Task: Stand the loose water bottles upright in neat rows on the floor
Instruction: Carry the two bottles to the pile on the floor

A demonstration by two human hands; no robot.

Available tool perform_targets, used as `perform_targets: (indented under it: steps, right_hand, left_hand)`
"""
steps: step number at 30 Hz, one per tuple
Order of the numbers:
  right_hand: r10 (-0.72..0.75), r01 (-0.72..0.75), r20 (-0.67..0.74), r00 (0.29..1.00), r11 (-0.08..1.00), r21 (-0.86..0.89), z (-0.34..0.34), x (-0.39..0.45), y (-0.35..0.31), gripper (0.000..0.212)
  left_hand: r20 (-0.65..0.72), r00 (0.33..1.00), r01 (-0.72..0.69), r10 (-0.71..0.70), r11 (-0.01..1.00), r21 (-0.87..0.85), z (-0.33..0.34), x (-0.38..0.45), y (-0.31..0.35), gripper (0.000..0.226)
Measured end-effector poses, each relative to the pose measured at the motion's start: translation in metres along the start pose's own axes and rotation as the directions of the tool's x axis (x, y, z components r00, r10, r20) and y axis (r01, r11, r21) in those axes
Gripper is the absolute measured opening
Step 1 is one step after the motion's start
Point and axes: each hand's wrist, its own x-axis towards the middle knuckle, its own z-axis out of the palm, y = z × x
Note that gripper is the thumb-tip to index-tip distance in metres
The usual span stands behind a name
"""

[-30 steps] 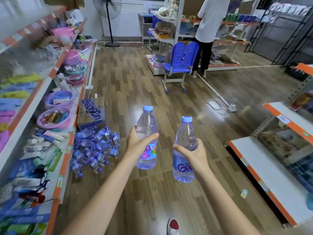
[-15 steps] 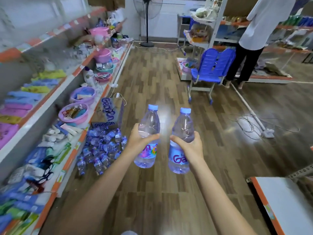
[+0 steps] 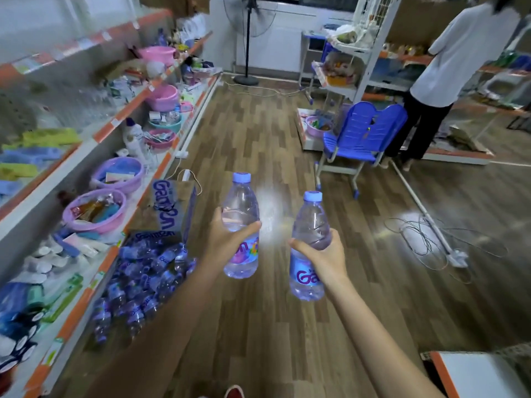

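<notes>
I've got two water bottles up in the air, one per hand, both upright w/ caps on top. The left bottle (image 3: 240, 225) sits in my left hand (image 3: 227, 242), fingers and thumb wrapped round its mid-body just above the label. The right bottle (image 3: 310, 248) is in my right hand (image 3: 324, 259), same wrap grip, a bit lower and closer to me. Holding them cap-up at the waist makes sense imo: they only need to go straight down onto their bases, no re-gripping. The two are apart, not touching.

The rest of the loose bottles (image 3: 143, 277) lie in a heap on the wood floor (image 3: 273, 326), down-left of my arms, pressed against the foot of the shelf unit (image 3: 94, 271). Just behind the heap is a printed carton (image 3: 172, 208), prob. their box. No standing row visible yet, so I judge the task is barely started.

Open floor lies ahead and to the right of the heap; that's where rows could go. Things to mind: a blue chair (image 3: 362, 136) further ahead, a cable tangle and power strip (image 3: 448, 248) to the right, and a white low shelf corner (image 3: 482, 374) near my right elbow. Another person (image 3: 448, 70) stands at the far shelves, well away. A red shoe tip (image 3: 234, 392) shows at the bottom edge, so I'm standing close to the free patch.
</notes>
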Motion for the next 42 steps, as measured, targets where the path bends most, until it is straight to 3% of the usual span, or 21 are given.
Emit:
perform_targets:
  steps: [4, 9, 11, 15, 18, 19, 22, 24, 26, 30, 32, 35, 36, 39, 40, 42]
  right_hand:
    - [-0.013, 0.013, -0.014, 1.0, 1.0, -0.005, -0.002, 0.053, -0.008, 0.057]
    - [-0.007, 0.007, 0.005, 1.0, 1.0, 0.021, -0.006, 0.131, -0.01, 0.054]
    - [-0.01, 0.009, 0.019, 1.0, 0.999, 0.031, -0.009, 0.167, -0.011, 0.05]
    - [-0.008, 0.003, 0.098, 0.995, 0.999, 0.045, -0.014, 0.239, -0.018, 0.048]
    - [-0.014, 0.007, 0.195, 0.981, 0.999, 0.041, -0.013, 0.287, -0.022, 0.081]
    - [-0.019, 0.014, 0.224, 0.974, 1.0, 0.024, -0.012, 0.302, -0.024, 0.083]
    - [-0.006, 0.012, 0.294, 0.956, 1.0, -0.02, -0.003, 0.341, -0.024, 0.047]
    - [0.014, 0.005, 0.362, 0.932, 0.999, -0.052, 0.008, 0.361, -0.022, 0.047]
    - [0.019, 0.013, 0.435, 0.9, 0.997, -0.072, 0.027, 0.381, -0.02, 0.048]
    - [0.024, 0.038, 0.556, 0.831, 0.994, -0.099, 0.087, 0.416, -0.023, 0.047]
    - [0.083, 0.001, 0.602, 0.794, 0.99, -0.138, 0.122, 0.429, -0.026, 0.056]
    - [0.111, 0.056, 0.714, 0.691, 0.977, -0.206, 0.171, 0.449, -0.027, 0.076]
    - [0.131, 0.085, 0.745, 0.655, 0.966, -0.245, 0.186, 0.453, -0.031, 0.075]
    - [0.197, 0.144, 0.837, 0.511, 0.94, -0.309, 0.232, 0.461, -0.041, 0.032]
    - [0.196, 0.156, 0.857, 0.476, 0.94, -0.302, 0.247, 0.462, -0.041, 0.027]
    - [0.167, 0.209, 0.879, 0.447, 0.936, -0.284, 0.275, 0.461, -0.039, 0.05]
  left_hand:
    - [0.014, 1.0, -0.023, 0.023, 1.0, 0.014, 0.026, 0.056, 0.0, 0.05]
    - [0.067, 0.998, 0.006, -0.008, 1.0, 0.023, 0.07, 0.12, -0.005, 0.026]
    - [0.05, 0.997, 0.053, -0.055, 0.997, 0.048, 0.087, 0.145, -0.008, 0.03]
    - [0.008, 1.0, 0.019, -0.02, 0.986, 0.163, 0.122, 0.194, -0.01, 0.069]
    - [-0.047, 0.996, 0.076, -0.07, 0.989, 0.131, 0.143, 0.216, -0.009, 0.064]
    - [-0.08, 0.991, 0.112, -0.103, 0.985, 0.128, 0.147, 0.224, -0.011, 0.059]
    - [-0.202, 0.972, 0.136, -0.116, 0.987, 0.085, 0.157, 0.247, -0.02, 0.022]
    - [-0.277, 0.952, 0.153, -0.134, 0.987, 0.05, 0.156, 0.259, -0.021, 0.029]
    - [-0.342, 0.923, 0.188, -0.178, 0.982, -0.004, 0.149, 0.272, -0.027, 0.029]
    - [-0.431, 0.871, 0.223, -0.234, 0.972, -0.077, 0.118, 0.299, -0.047, 0.054]
    - [-0.493, 0.83, 0.247, -0.262, 0.964, -0.096, 0.103, 0.312, -0.051, 0.058]
    - [-0.597, 0.748, 0.216, -0.29, 0.957, -0.195, 0.078, 0.33, -0.065, 0.056]
    - [-0.628, 0.714, 0.206, -0.31, 0.95, -0.234, 0.071, 0.334, -0.073, 0.059]
    - [-0.654, 0.645, 0.155, -0.395, 0.906, -0.395, 0.05, 0.338, -0.089, 0.063]
    - [-0.674, 0.609, 0.15, -0.418, 0.895, -0.419, 0.044, 0.34, -0.098, 0.061]
    - [-0.741, 0.497, 0.159, -0.452, 0.887, -0.434, 0.034, 0.338, -0.108, 0.047]
